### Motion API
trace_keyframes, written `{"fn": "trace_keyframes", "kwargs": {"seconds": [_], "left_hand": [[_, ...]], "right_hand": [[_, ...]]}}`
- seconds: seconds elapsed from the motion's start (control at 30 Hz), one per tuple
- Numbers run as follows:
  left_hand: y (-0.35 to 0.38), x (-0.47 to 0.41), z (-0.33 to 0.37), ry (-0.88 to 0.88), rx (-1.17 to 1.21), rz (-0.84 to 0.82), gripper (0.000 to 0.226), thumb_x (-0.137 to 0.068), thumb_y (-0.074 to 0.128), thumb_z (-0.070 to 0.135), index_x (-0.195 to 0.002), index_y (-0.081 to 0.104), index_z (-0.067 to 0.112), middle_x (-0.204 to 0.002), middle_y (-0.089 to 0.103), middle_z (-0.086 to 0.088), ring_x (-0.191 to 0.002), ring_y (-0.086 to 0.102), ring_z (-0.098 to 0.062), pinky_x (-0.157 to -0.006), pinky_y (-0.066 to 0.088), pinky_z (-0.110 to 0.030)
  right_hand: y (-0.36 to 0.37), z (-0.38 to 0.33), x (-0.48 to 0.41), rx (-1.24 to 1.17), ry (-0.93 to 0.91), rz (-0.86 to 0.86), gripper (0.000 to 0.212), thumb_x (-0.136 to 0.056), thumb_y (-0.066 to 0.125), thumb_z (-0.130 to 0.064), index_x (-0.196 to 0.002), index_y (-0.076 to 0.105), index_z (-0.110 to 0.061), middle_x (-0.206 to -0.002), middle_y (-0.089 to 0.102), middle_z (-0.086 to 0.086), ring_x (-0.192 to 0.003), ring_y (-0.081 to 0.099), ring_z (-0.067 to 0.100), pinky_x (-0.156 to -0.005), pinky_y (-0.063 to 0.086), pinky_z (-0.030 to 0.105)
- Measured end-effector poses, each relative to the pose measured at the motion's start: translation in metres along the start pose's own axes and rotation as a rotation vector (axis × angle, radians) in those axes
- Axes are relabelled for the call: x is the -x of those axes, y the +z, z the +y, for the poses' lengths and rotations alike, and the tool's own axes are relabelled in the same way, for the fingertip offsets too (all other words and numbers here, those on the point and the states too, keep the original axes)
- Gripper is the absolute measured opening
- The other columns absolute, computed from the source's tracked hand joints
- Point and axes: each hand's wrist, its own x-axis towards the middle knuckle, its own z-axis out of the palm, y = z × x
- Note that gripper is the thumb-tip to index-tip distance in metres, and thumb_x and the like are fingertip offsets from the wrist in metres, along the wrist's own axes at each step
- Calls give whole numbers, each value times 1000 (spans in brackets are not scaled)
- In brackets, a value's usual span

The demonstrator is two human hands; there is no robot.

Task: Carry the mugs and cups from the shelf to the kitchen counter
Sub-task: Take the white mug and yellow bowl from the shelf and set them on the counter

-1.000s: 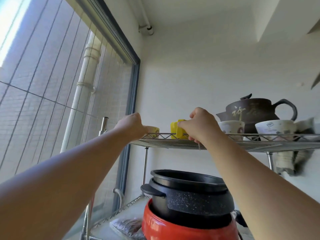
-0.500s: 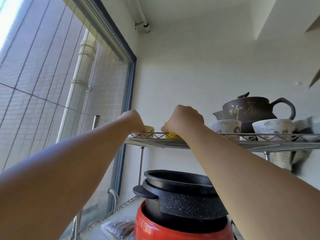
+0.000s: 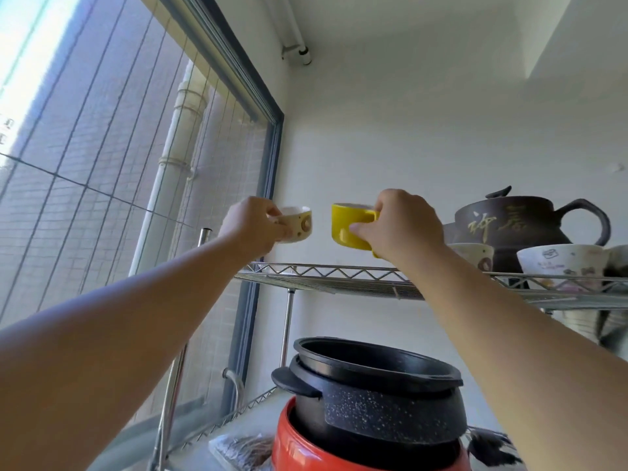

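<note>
My left hand grips a small cream cup with round yellow spots, held in the air above the left end of the wire shelf. My right hand holds a yellow mug by its handle side, also lifted clear of the shelf. Both cups are upright, a short gap between them. Two more white patterned cups stand on the shelf to the right, a small cup partly hidden by my right arm and a wider cup.
A dark brown teapot stands behind the white cups. Below the shelf a black pot sits stacked in a red pot on a lower wire shelf. A window with bars fills the left; a white wall is behind.
Both hands closed on the cups while these stood on the shelf, then lifted them; the cream cup and the yellow mug now hang above the shelf rail.
</note>
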Motion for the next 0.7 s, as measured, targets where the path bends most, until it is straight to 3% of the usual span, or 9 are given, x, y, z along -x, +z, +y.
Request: {"fn": "trace_keyframes", "kwargs": {"seconds": [0.07,0.13,0.3,0.37,0.43,0.5,0.57,0.6,0.7], "left_hand": [[-15,9,2,41,35,46,30,-72,83,28,-96,72,15,-89,66,-1,-59,54,-7,-42,37,-18],[-31,26,3,68,102,55,26,-72,82,28,-92,72,17,-88,69,-1,-61,57,-10,-44,40,-20],[-55,105,-2,108,239,-20,16,-74,80,32,-81,65,30,-77,71,13,-59,66,0,-42,43,-5],[-57,146,-8,86,313,-57,17,-71,80,35,-79,66,32,-71,73,12,-56,65,3,-43,45,-8],[-56,188,-14,39,386,-93,23,-63,79,46,-79,68,33,-70,74,14,-52,66,-4,-43,49,-16],[-53,231,-21,3,416,-133,32,-57,77,54,-80,68,34,-70,74,14,-54,68,-12,-48,56,-29],[-47,273,-28,-22,419,-175,33,-59,79,56,-80,67,34,-69,73,12,-54,67,-17,-50,56,-34],[-43,294,-31,-28,409,-195,32,-60,78,56,-80,67,34,-69,72,11,-53,65,-18,-49,55,-34],[-30,353,-38,-37,383,-269,28,-63,75,53,-80,65,33,-71,70,5,-50,57,-19,-45,44,-24]], "right_hand": [[-17,2,7,-28,-39,68,36,-68,74,-47,-83,56,-20,-91,67,9,-90,62,32,-66,36,29],[-35,5,20,-55,-72,111,34,-67,75,-48,-81,55,-24,-81,61,4,-86,62,32,-65,37,29],[-69,16,80,-79,-150,156,37,-66,75,-53,-81,59,-23,-73,57,-1,-71,58,27,-60,39,29],[-76,19,115,-103,-149,125,41,-65,74,-56,-82,59,-22,-72,60,-1,-64,61,26,-57,50,34],[-82,23,154,-131,-126,66,42,-64,72,-58,-85,58,-24,-69,63,-2,-56,63,22,-53,55,39],[-87,30,196,-143,-95,16,41,-65,71,-59,-84,55,-26,-63,61,-8,-50,60,10,-46,51,32],[-91,37,241,-122,-55,-28,40,-65,69,-60,-83,54,-28,-59,58,-13,-54,58,2,-45,41,15],[-93,41,264,-111,-29,-53,40,-65,70,-60,-83,54,-28,-58,57,-14,-58,58,0,-46,39,12],[-98,54,336,-87,43,-161,39,-67,72,-57,-84,55,-27,-58,57,-14,-53,57,6,-53,41,24]]}}
